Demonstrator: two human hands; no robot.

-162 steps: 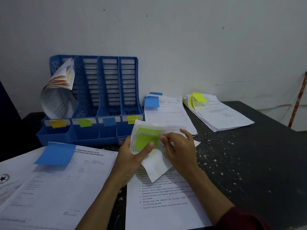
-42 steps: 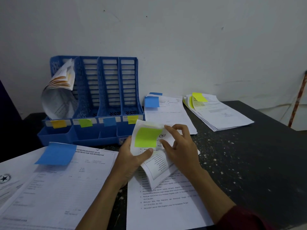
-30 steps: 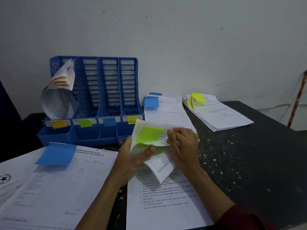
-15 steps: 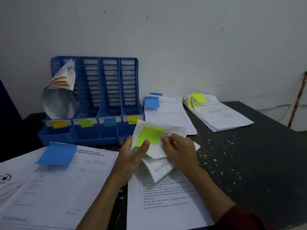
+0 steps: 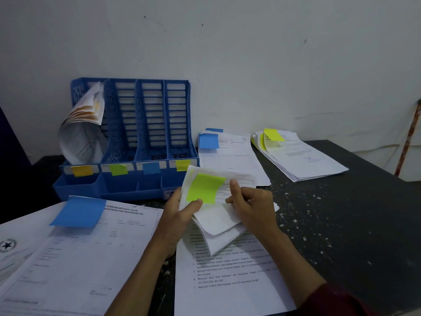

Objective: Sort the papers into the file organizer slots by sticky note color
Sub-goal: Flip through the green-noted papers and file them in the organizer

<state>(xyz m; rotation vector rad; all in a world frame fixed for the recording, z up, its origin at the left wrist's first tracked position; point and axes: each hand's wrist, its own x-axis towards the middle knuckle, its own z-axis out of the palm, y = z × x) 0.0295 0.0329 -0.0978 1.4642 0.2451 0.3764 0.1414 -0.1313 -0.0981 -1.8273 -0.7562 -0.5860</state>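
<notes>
My left hand [image 5: 176,215] grips the left edge of a small stack of papers [image 5: 218,222], thumb pressing just under the green sticky note [image 5: 204,189] on its top sheet. My right hand [image 5: 250,206] pinches folded-back sheets of the same stack, thumb raised beside the note. The blue file organizer [image 5: 136,137] stands behind against the wall. Its slots are labelled with an orange note [image 5: 82,171], a green note [image 5: 118,169], a blue note [image 5: 151,168] and a yellow note [image 5: 183,164]. Curled papers [image 5: 82,131] fill the leftmost slot.
A pile with a blue note [image 5: 78,212] lies at the near left. Another blue-noted pile [image 5: 227,156] and a yellow-noted pile [image 5: 296,156] lie at the back right. A printed sheet [image 5: 230,283] lies under my hands on the dark speckled table [image 5: 341,224].
My right hand has kept leafing through the stack's sheets, folding them back. A sheet with a flat green note is now on top, and my right thumb has lifted beside it.
</notes>
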